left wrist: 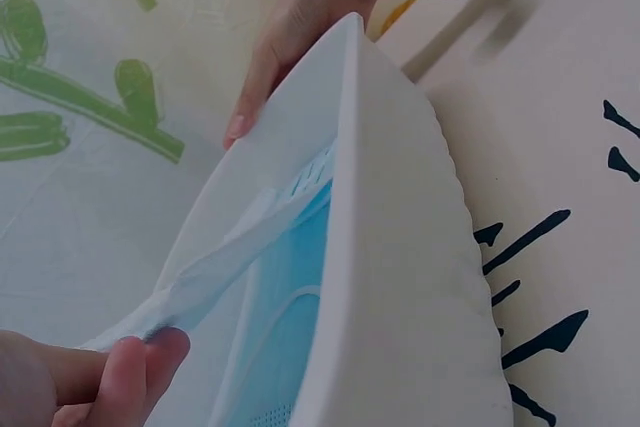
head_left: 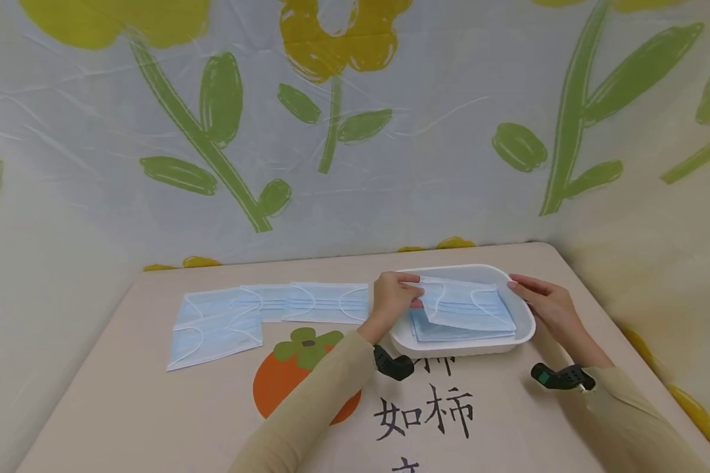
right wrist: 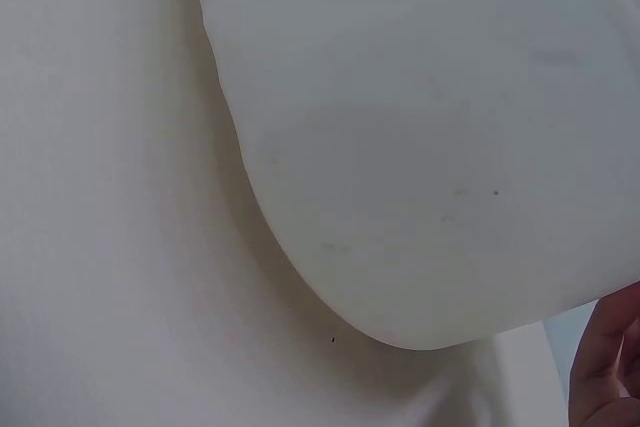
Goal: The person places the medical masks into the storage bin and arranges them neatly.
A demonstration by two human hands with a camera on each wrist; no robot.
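Note:
A white plastic tray (head_left: 463,349) with rounded corners stands on the table and contains a small pile of light blue disposable face masks (head_left: 458,334). My left hand (head_left: 392,293) pinches the left edge of the top mask (head_left: 464,303), which is lifted at that side above the others. In the left wrist view the raised mask (left wrist: 215,257) slopes up to the thumb and fingers. My right hand (head_left: 547,305) holds the tray's rim at the far right corner. Only part of that hand (right wrist: 608,362) shows in the right wrist view, beside the tray's wall (right wrist: 420,147).
Left of the tray, several more masks (head_left: 327,302) lie spread in a row, with one mask (head_left: 215,336) nearer the front. The beige tabletop (head_left: 124,407) bears a printed persimmon (head_left: 278,387) and black characters. A flower-patterned cloth (head_left: 426,164) hangs behind.

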